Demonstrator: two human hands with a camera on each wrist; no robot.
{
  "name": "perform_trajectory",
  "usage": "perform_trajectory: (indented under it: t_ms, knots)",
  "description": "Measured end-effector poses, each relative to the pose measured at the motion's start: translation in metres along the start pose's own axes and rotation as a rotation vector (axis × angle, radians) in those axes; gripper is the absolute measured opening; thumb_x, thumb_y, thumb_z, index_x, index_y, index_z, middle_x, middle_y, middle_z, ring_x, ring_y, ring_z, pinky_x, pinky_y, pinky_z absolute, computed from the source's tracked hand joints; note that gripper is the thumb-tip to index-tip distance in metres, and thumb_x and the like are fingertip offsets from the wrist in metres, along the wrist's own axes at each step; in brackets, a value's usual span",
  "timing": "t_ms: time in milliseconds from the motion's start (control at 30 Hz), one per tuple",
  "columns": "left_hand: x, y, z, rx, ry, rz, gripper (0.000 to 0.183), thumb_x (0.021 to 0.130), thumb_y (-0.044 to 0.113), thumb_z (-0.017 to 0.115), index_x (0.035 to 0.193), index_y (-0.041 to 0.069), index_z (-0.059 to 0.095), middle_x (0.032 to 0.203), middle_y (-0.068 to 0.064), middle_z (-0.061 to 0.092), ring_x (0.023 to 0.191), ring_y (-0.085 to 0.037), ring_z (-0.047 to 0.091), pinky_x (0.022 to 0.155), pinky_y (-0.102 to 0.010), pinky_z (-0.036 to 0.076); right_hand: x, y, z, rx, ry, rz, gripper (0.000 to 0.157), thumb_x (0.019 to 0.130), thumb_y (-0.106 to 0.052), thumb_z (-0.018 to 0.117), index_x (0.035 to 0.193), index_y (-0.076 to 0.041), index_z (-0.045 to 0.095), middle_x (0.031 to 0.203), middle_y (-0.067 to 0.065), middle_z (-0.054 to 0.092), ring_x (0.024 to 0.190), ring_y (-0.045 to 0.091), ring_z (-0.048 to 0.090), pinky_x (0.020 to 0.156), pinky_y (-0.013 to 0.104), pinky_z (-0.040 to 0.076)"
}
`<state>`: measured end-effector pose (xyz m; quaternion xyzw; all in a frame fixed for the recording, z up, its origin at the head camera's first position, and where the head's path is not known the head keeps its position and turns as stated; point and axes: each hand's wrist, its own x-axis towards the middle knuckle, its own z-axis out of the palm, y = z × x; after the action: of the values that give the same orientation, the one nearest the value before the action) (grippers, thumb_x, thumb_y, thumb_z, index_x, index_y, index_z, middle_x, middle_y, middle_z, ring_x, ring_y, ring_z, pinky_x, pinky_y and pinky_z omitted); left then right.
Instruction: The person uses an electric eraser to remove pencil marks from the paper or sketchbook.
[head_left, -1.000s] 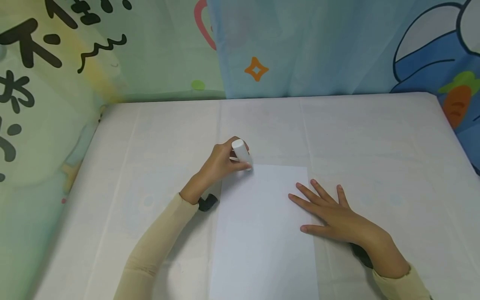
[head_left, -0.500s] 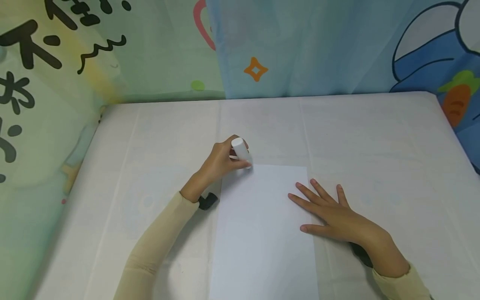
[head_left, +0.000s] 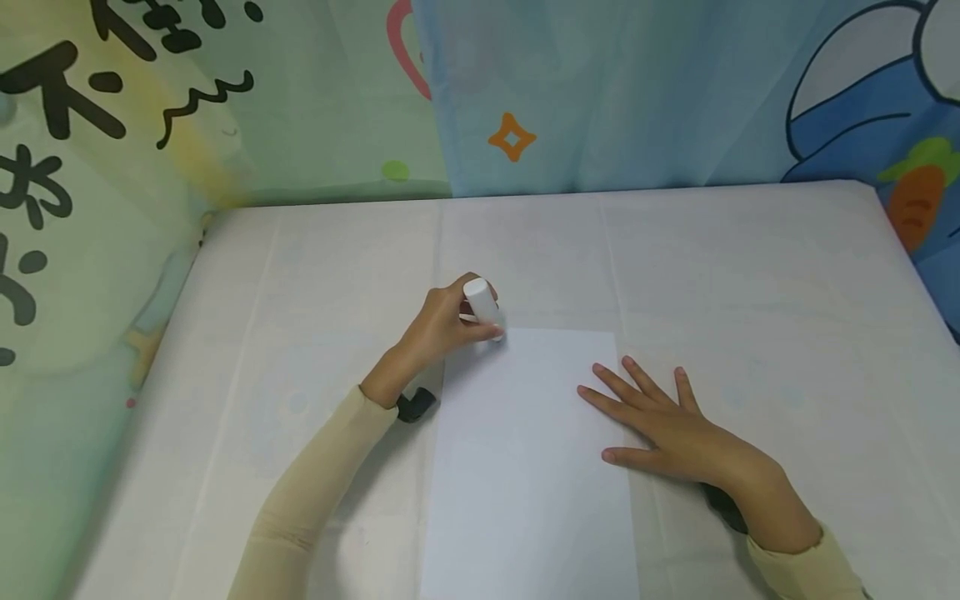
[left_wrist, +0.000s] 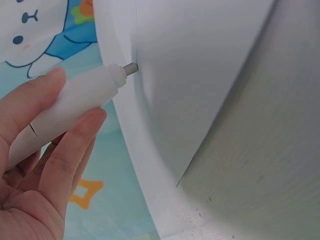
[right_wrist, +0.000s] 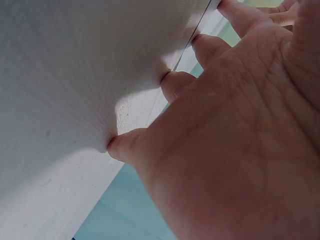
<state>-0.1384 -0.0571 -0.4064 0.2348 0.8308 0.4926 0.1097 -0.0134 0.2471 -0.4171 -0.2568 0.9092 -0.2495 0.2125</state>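
My left hand (head_left: 438, 323) grips what looks like a white electric eraser (head_left: 482, 300), a thick pen-shaped body with a stepped collar. In the left wrist view its blunt grey tip (left_wrist: 131, 69) meets a white sheet of paper (head_left: 532, 467), near the sheet's far left corner. The eraser's body leans in the head view. Over the paper's right edge, my right hand (head_left: 678, 437) lies with fingers spread. Its thumb and several fingertips press on the sheet, while the little finger reaches beyond it onto the cloth. I see no marks on the paper.
A white cloth covers the table (head_left: 315, 250), with fold lines running across it. Green and blue printed curtains (head_left: 637, 100) hang behind and at the left side. Each wrist carries a small dark camera mount (head_left: 416, 406). Small dark specks (left_wrist: 197, 202) lie beside the paper.
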Motion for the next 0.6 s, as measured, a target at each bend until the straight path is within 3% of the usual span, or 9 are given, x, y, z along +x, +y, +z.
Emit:
perform_trajectory:
  t_ms: [600]
  knots:
    - [-0.0079,0.0014,0.0028,-0.018,-0.021,0.019,0.041,0.077,-0.003,0.08,0.109,-0.004,0.054,0.106,-0.02,0.065,0.092,-0.03,0.07,0.077,-0.025,0.059,0.0002,0.0,0.0015,0.001,0.011,0.005,0.073,0.093,-0.05,0.06,0.154,-0.036,0.024,0.164,0.002,0.009,0.15,0.029,-0.01,0.107,0.07,-0.02]
